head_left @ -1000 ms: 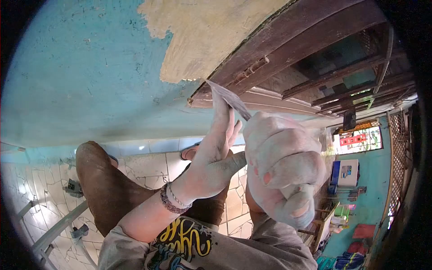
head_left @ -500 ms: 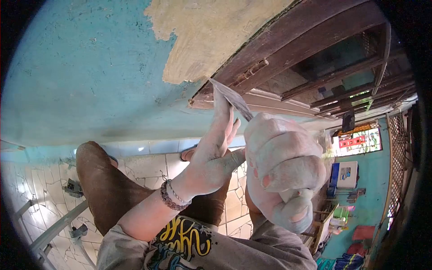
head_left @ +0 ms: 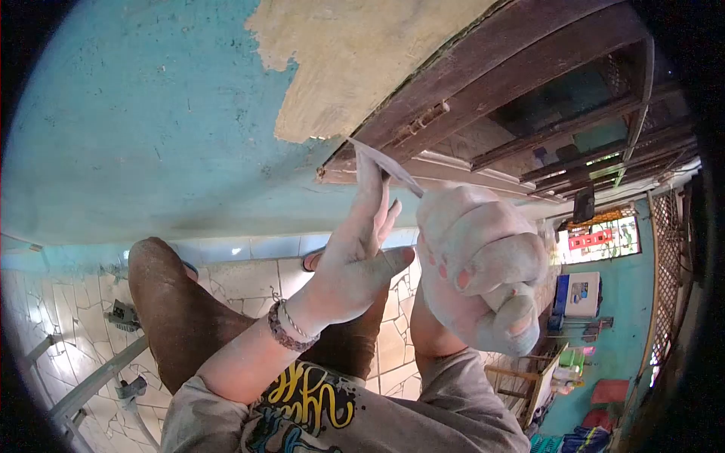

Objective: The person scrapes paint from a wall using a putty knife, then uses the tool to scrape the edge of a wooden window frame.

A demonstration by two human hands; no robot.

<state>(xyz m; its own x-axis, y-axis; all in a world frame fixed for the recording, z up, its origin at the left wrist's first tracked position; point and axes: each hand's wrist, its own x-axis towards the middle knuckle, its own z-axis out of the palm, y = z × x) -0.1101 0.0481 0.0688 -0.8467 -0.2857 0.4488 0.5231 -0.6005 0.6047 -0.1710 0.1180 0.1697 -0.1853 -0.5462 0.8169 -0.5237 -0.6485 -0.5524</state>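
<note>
My right hand (head_left: pixel 483 268), coated in pale dust, is closed around the handle of a putty knife (head_left: pixel 389 167); the fist hides the handle. The blade points up and left, its tip at the lower edge of a cream patch (head_left: pixel 332 90) on the blue wall (head_left: pixel 166 121), close to the wooden frame's corner. Against the blade rest the outstretched fingertips of my left hand (head_left: pixel 351 264), which is also dusty. Its thumb is spread toward my right fist, with a gap between. A bracelet (head_left: pixel 285 332) circles the left wrist.
A dark wooden window frame (head_left: pixel 483 83) with a bolt (head_left: pixel 421 124) adjoins the patch. Below are my knees, a cracked-tile floor (head_left: pixel 83 302) and a metal ladder-like frame (head_left: pixel 94 381). At right are a wooden table (head_left: pixel 540 389) and a white-and-blue box (head_left: pixel 580 293).
My right fist has moved slightly up and right and turned a little, so the blade shows narrower. My left thumb now stands apart from the fist; the left fingers remain on the blade.
</note>
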